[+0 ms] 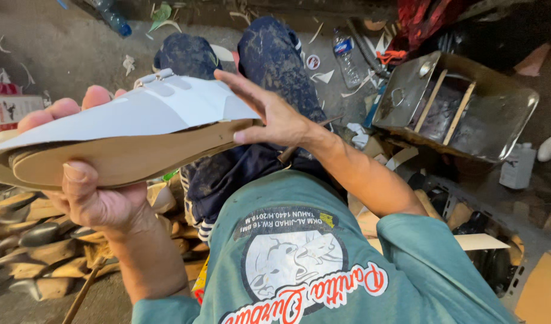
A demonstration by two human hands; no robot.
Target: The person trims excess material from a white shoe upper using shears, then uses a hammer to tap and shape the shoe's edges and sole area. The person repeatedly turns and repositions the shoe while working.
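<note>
Your left hand (98,201) grips the pale grey shoe upper on its tan wooden last (125,135) from beneath, sole edge toward you, above your lap. Your right hand (269,114) presses its heel end, fingers spread. Farther right sits a dented metal tin box (455,108).

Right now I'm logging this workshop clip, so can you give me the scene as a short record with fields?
setting: person seated on a littered floor
left hand: grips a shoe on a last from below, thumb on the tan sole
shoe: white-grey strapped upper, sole turned toward the camera
right hand: fingers spread, touching the shoe's end
left of the lap: pile of shoe lasts
right of the lap: metal tin lying open
floor: plastic bottle, paper scraps
</note>
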